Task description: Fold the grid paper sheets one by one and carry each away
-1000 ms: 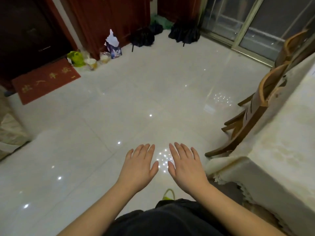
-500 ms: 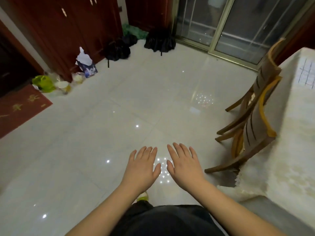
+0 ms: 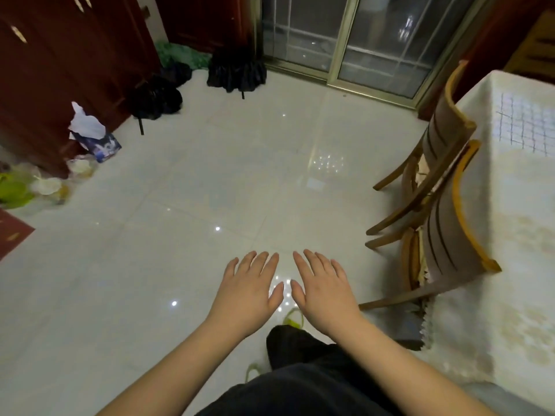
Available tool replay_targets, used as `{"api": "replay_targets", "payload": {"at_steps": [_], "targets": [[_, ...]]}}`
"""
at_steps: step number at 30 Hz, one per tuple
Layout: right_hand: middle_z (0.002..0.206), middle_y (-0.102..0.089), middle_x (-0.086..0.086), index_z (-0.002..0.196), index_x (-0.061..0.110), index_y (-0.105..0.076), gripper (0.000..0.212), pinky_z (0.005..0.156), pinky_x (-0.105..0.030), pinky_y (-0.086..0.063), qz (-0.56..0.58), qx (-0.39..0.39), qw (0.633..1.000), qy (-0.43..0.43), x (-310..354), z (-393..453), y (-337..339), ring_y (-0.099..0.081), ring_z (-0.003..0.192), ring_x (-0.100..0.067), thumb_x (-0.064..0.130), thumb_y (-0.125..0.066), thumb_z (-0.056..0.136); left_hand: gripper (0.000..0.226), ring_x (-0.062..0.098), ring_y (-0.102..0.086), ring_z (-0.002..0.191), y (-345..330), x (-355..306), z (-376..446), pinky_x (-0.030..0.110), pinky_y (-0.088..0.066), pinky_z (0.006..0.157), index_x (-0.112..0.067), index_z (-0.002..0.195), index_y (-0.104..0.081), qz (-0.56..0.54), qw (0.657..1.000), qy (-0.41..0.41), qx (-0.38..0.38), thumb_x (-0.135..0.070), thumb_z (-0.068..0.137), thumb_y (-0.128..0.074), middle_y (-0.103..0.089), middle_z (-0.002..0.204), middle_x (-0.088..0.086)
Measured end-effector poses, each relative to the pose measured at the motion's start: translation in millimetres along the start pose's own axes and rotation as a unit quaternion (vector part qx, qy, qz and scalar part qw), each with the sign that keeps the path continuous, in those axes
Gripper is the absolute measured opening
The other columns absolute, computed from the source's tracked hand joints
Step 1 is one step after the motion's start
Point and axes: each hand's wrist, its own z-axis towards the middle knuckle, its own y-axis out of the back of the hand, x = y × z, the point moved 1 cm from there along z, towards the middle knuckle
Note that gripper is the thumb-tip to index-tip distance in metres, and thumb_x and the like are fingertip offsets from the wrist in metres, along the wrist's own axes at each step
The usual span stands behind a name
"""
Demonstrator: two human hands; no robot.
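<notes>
Swung further right than half a second ago: more of table (image 3: pixel 510 235) and glass door (image 3: pixel 345 40) in view, red mat (image 3: pixel 12 232) nearly gone off the left edge, grid paper sheet (image 3: pixel 525 124) showing larger. Same pose for both hands as before, held out flat, palms down, above the tiled floor (image 3: pixel 180 235)

Left hand (image 3: pixel 249 292): fingers straight, close together, holding nothing. Right hand (image 3: pixel 324 292): fingers straight, slightly fanned, holding nothing. Thumbs almost touching, a narrow gap between

Grid paper sheet lying flat on the cream tablecloth at the far end of the table, well apart from both hands, right edge cut off by the frame

Two wooden chairs (image 3: pixel 435 235) pushed against the table's left side, standing between hands and sheet. Dark trouser leg (image 3: pixel 300 370) and yellow-green slipper (image 3: pixel 292 318) below the wrists. Off to the left by the dark red cabinets (image 3: pixel 60 70): tissue box (image 3: pixel 102 145), green bag (image 3: pixel 12 190), folded black umbrellas (image 3: pixel 234 70) near the door
</notes>
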Motion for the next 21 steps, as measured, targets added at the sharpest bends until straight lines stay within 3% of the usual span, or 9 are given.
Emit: {"api": "replay_targets", "payload": {"at_steps": [4, 9, 12, 17, 21], "targets": [[0.157, -0.028, -0.005, 0.153, 0.024, -0.023, 0.06, 0.118, -0.041, -0.014, 0.001, 0.003, 1.0, -0.003, -23.8, 53.8, 5.0, -0.026, 0.145, -0.025, 0.047, -0.024, 0.098, 0.081, 0.02, -0.025, 0.144, 5.8, 14.0, 65.2, 0.043, -0.018, 0.115, -0.023, 0.151, -0.023, 0.016, 1.0, 0.003, 0.007, -0.058, 0.083, 0.004, -0.03, 0.156, -0.001], [0.139, -0.055, -0.009, 0.141, 0.018, -0.049, 0.06, 0.106, -0.046, -0.038, -0.003, -0.016, 0.999, -0.048, -65.1, 121.8, 29.8, -0.051, 0.128, -0.03, 0.046, -0.026, 0.093, 0.08, 0.019, -0.021, 0.144, 18.7, 19.3, 147.4, 0.041, -0.016, 0.115, -0.024, 0.152, -0.018, 0.034, 0.998, 0.008, 0.042, -0.058, 0.083, 0.002, -0.026, 0.157, -0.003], [0.128, -0.063, -0.009, 0.133, 0.016, -0.057, 0.058, 0.098, -0.047, -0.047, 0.004, -0.014, 0.999, -0.051, -83.5, 153.3, 48.7, -0.059, 0.118, -0.03, 0.044, -0.031, 0.09, 0.078, 0.02, -0.027, 0.142, 31.4, 17.5, 190.0, 0.042, -0.02, 0.114, -0.022, 0.151, -0.025, 0.048, 0.998, 0.003, 0.032, -0.057, 0.085, -0.003, -0.032, 0.154, -0.001], [0.126, -0.064, -0.006, 0.131, 0.02, -0.059, 0.056, 0.097, -0.045, -0.048, 0.006, -0.014, 0.997, -0.079, -111.0, 194.2, 66.7, -0.061, 0.115, -0.027, 0.045, -0.031, 0.09, 0.076, 0.021, -0.031, 0.14, 51.8, 11.9, 254.9, 0.043, -0.025, 0.112, -0.02, 0.149, -0.03, 0.06, 0.998, -0.021, 0.024, -0.056, 0.086, -0.008, -0.038, 0.151, 0.001], [0.132, -0.061, -0.004, 0.137, 0.021, -0.054, 0.057, 0.102, -0.044, -0.043, 0.018, -0.032, 0.993, -0.108, -133.1, 229.3, 79.6, -0.058, 0.12, -0.024, 0.045, -0.028, 0.092, 0.07, 0.024, -0.047, 0.13, 63.2, 6.7, 310.7, 0.047, -0.037, 0.104, -0.017, 0.14, -0.047, 0.064, 0.997, -0.039, 0.013, -0.054, 0.088, -0.02, -0.053, 0.14, 0.003]]}}
